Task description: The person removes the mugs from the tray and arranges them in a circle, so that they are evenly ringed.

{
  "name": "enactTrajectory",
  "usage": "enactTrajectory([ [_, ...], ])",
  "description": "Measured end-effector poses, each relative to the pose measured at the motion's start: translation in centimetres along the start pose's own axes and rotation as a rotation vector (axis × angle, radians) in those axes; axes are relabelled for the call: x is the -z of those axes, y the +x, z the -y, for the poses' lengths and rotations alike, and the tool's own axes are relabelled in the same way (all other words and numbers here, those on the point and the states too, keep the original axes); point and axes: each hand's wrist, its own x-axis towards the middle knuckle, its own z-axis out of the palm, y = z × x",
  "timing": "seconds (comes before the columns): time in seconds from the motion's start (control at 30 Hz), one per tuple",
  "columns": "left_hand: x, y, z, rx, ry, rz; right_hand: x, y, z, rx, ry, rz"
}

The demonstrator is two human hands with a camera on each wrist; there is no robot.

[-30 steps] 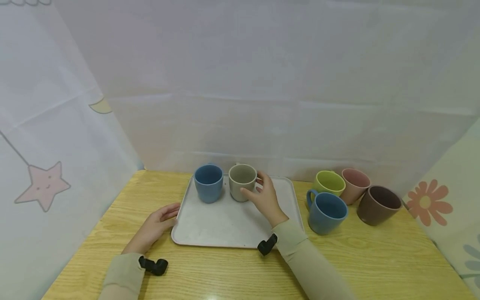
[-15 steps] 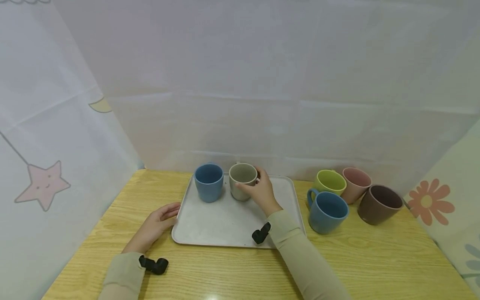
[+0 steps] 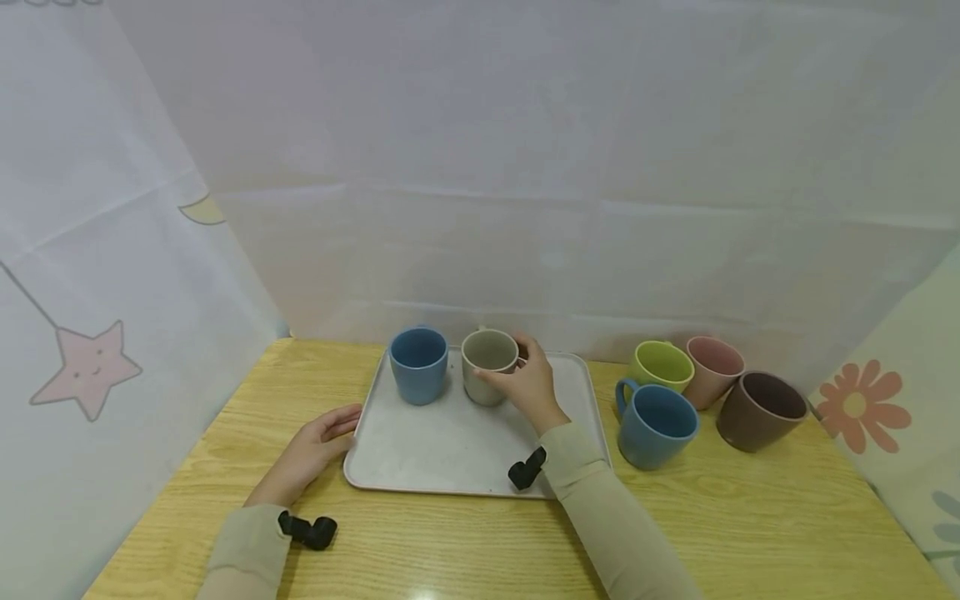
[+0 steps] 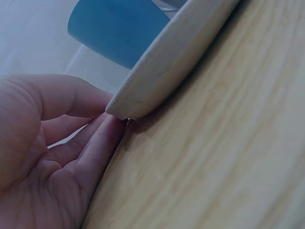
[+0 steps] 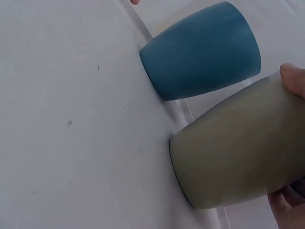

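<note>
In the head view, my right hand holds a grey mug, thumb on the near side and fingers around the far right side. The mug stands upright on a pale tray; its handle points to the back. Just to its left on the tray is a blue mug, apart from it by a narrow gap. My left hand is at the tray's left edge. In the left wrist view, its fingertips meet at the tray rim, pinching it from above and below.
Right of the tray, a second blue mug, a green mug, a pink mug and a brown mug cluster on the wooden table. A white cloth hangs directly behind the table.
My right hand has closed further around the grey mug, its wrist swinging left, and the mug has shifted slightly right. The left hand and the tray have stayed in place.
</note>
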Motion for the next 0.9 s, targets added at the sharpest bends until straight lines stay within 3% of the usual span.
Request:
enactTrajectory([
  [0.73,-0.1,0.0,-0.1,0.001,0.018,0.008,3.8,-4.4,-0.2,0.050,-0.037,-0.004],
  [0.9,0.0,0.0,-0.1,0.006,0.020,0.000,4.9,-5.6,0.3,0.106,-0.038,0.010],
])
